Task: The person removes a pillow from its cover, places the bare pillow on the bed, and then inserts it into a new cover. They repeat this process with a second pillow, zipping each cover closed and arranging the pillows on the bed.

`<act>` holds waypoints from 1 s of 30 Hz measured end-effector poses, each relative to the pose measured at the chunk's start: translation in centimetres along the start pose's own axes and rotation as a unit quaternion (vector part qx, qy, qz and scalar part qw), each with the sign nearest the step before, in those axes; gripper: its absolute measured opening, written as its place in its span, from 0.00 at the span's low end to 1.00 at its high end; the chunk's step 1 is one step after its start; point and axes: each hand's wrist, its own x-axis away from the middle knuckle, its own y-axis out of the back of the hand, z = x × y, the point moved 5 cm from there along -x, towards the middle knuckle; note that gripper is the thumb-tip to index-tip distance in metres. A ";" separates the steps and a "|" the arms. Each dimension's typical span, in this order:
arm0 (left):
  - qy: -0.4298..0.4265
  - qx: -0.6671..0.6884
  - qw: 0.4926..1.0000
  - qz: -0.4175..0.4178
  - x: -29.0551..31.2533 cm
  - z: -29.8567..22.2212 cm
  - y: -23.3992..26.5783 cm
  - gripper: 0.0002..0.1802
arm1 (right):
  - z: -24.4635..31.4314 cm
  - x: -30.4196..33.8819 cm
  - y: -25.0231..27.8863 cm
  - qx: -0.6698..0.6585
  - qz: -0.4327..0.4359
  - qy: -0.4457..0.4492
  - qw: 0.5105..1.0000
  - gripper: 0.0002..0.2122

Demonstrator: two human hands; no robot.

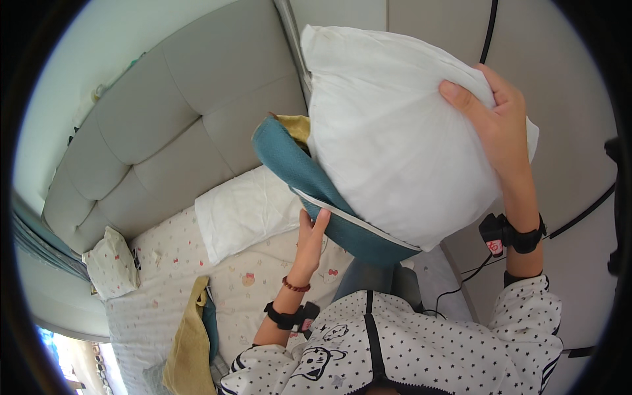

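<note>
A plump white cushion insert (401,131) is held up in front of me, its lower left part inside a teal cushion cover (355,237). The cover has a white zip edge, and mustard-coloured fabric shows at its upper left corner. My right hand (490,112) grips the insert near its upper right edge, thumb on the near face. Lower down, my left hand (315,230) holds the cover by its zipped edge, thumb in front and the other fingers mostly hidden behind the cloth.
A bed with a patterned sheet (164,270) lies to the left, against a grey padded headboard (145,118). On it are a flat white pillow (243,210), a small patterned cushion (112,263) and a mustard and teal cloth (187,342). A black cable (454,289) runs from my right wrist strap.
</note>
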 end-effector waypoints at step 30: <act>-0.033 -0.414 0.547 -0.726 29.5 -10.0 44.2 0.26 | -7.2 2.0 22.8 -0.186 -0.118 -0.196 0.955 0.24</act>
